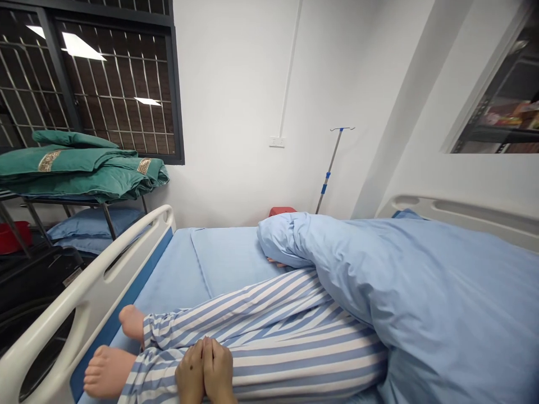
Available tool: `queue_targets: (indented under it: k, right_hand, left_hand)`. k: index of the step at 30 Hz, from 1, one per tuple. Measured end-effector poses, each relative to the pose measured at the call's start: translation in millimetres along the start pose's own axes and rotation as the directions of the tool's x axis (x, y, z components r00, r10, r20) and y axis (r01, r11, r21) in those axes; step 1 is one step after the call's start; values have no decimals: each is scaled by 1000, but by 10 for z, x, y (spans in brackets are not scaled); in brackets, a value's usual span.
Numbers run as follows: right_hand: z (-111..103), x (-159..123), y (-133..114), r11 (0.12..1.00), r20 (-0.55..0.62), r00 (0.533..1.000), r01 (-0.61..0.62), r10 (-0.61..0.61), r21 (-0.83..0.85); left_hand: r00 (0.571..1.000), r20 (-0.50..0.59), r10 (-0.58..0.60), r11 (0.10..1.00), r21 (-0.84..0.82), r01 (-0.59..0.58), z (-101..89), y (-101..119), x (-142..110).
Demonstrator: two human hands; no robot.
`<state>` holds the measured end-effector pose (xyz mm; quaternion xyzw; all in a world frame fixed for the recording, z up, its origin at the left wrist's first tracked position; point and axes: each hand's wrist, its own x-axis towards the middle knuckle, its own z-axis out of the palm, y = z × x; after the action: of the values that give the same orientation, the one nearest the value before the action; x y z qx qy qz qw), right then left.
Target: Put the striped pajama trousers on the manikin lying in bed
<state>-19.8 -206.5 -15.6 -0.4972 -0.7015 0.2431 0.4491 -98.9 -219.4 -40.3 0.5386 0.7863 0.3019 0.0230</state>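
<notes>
My left hand (192, 371) and my right hand (218, 370) are side by side at the bottom of the head view, thumbs together. Both are closed, with the fingers folded down, and nothing shows in them. They appear in front of the nearer leg of a lying figure in blue-and-white striped trousers (295, 359); whether they touch it I cannot tell. Two bare feet (110, 370) stick out at the left. A light blue quilt (404, 280) is folded back over the figure's upper part and hides it. A few fingertips (275, 262) show under its edge.
The bed's white end board (90, 286) rises at the left, another board (467, 216) at the right. Behind the bed stand an IV pole (330, 168) and a red object (283, 211). Green folded quilts (80, 168) lie on a rack beside the window. A black wheeled item (37, 286) is below.
</notes>
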Motion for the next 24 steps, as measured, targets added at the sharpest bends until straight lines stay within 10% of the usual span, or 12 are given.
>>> queue_targets:
  k: [11, 20, 24]
  right_hand:
    - [-50, 59, -37, 999, -35, 999, -24, 26, 46]
    - [-65, 71, -17, 979, -40, 999, -25, 34, 202]
    - [-80, 68, -10, 971, -52, 996, -55, 69, 231]
  left_hand:
    - [988, 144, -53, 984, -162, 77, -189, 95, 119]
    - [972, 124, -199, 616, -755, 222, -500, 605, 315]
    - [984, 88, -155, 778, -603, 177, -237, 406, 187]
